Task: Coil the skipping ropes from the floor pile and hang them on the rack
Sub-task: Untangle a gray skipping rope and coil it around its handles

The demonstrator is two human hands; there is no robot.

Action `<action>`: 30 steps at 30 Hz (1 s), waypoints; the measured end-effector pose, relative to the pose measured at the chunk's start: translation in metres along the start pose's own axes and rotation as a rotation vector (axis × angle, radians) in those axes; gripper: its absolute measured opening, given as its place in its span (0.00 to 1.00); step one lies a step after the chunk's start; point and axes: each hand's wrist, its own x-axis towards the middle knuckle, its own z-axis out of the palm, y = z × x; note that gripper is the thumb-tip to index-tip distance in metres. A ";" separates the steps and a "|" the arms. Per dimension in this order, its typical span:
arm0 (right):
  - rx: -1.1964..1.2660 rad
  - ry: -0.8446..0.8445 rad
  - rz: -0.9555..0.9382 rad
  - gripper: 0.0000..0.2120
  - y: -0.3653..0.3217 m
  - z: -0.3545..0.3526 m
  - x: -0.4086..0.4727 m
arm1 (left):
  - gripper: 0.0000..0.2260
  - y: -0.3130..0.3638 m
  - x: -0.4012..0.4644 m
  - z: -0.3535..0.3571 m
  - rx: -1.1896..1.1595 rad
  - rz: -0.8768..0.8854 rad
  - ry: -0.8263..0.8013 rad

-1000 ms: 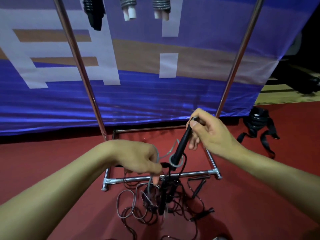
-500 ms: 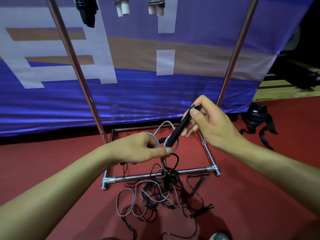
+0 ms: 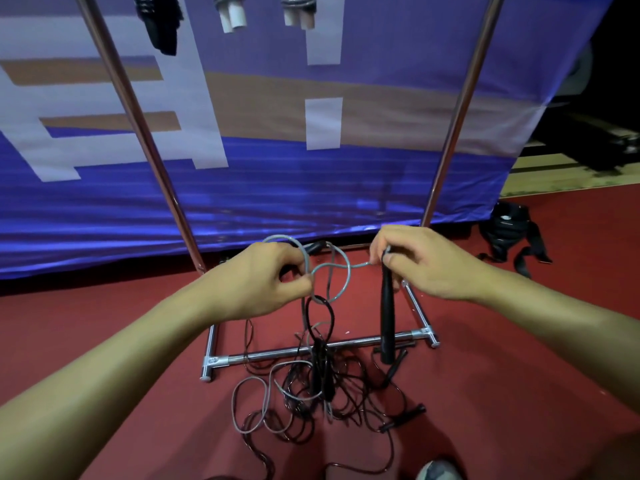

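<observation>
My right hand point(image 3: 420, 261) pinches the top of a black rope handle point(image 3: 387, 317), which hangs straight down. A grey cord point(image 3: 341, 271) runs from it in loops to my left hand point(image 3: 268, 277), which grips the cord and a second black handle point(image 3: 316, 247). More grey and black cord dangles from the loops down into the tangled pile of ropes point(image 3: 322, 393) on the red floor. The metal rack point(image 3: 311, 351) stands just behind the pile. Coiled ropes point(image 3: 230, 10) hang near its top.
A blue and white banner point(image 3: 277, 150) hangs behind the rack's two slanted poles point(image 3: 145, 133). A black strapped bag point(image 3: 509, 233) lies on the floor at the right. A loose black handle point(image 3: 403, 417) lies by the pile. A shoe tip point(image 3: 438, 471) shows at the bottom.
Both hands have risen and drawn apart. The black handle swung from slanting to hanging vertically, and the grey cord now stretches in loops between the hands.
</observation>
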 end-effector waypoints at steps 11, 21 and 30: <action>-0.277 -0.108 -0.114 0.07 0.011 0.011 0.002 | 0.10 0.010 -0.003 -0.018 -0.108 0.075 0.055; 0.085 -0.184 0.271 0.20 0.004 0.055 0.002 | 0.11 0.014 -0.002 -0.021 -0.127 0.108 0.057; 0.653 -0.147 0.409 0.07 -0.008 0.056 0.012 | 0.16 0.011 -0.012 -0.029 -0.081 0.145 -0.246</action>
